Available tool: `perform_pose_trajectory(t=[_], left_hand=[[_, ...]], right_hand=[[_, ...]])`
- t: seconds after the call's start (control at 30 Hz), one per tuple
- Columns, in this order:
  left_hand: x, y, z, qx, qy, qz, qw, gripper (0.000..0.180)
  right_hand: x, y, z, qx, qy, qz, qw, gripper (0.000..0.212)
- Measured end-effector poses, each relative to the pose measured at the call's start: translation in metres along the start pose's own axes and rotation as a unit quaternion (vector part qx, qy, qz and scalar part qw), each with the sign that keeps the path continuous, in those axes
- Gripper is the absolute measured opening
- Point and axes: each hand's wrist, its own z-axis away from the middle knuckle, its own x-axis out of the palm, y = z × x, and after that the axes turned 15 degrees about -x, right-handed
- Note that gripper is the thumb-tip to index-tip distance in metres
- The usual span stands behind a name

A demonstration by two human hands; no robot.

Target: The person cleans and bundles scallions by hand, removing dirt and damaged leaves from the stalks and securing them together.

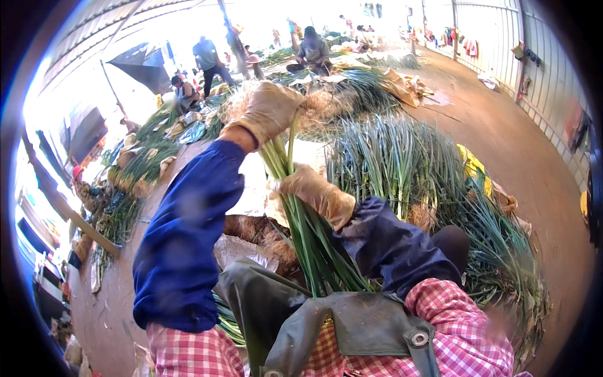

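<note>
Both of the person's hands are clamped on a bunch of spring onions (301, 229), held out in front of the body. The gloved left hand (269, 112) closes round the pale stem end, while the gloved right hand (319, 193) grips farther down, at 5 o'clock from the left. With 2 grips spaced along the stems, the bunch probably stays tight and cannot fan out. Its green leaves run down toward 5 o'clock, where the dark waterproof apron (370, 330) hides their tips; that apron presumably keeps wet and dirt off the checked shirt (195, 352).

Close by, at 7 o'clock from the bunch, lies a mass of brown fibrous roots (260, 235). A large heap of spring onions (396, 154) sits at 2 o'clock from the right hand, leaves laid roughly side by side, likely so that stems come away without tangling. A yellow sack (474, 168) shows beyond it at 3 o'clock. Far off at 12 o'clock, 1 seated co-worker (312, 55) bends over; what that person's hands hold is too small to tell
</note>
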Motion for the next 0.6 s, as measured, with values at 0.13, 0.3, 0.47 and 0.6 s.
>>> perform_pose_trajectory(t=[0.13, 0.3, 0.47, 0.6], left_hand=[[0.027, -0.014, -0.013, -0.187, 0.038, 0.113, 0.975, 0.016], [0.002, -0.058, -0.005, -0.356, 0.086, 0.35, 0.862, 0.028], [0.026, -0.004, 0.024, 0.038, -0.001, 0.129, 0.991, 0.032], [0.081, -0.047, 0.028, -0.228, 0.005, 0.114, 0.967, 0.02]], right_hand=[[-0.028, 0.023, -0.004, 0.007, -0.055, -0.118, 0.992, 0.034], [-0.018, 0.015, 0.02, 0.038, -0.034, -0.003, 0.999, 0.027], [-0.021, 0.029, 0.008, 0.058, -0.021, -0.019, 0.998, 0.027], [0.002, 0.024, 0.031, 0.096, -0.041, -0.026, 0.994, 0.029]])
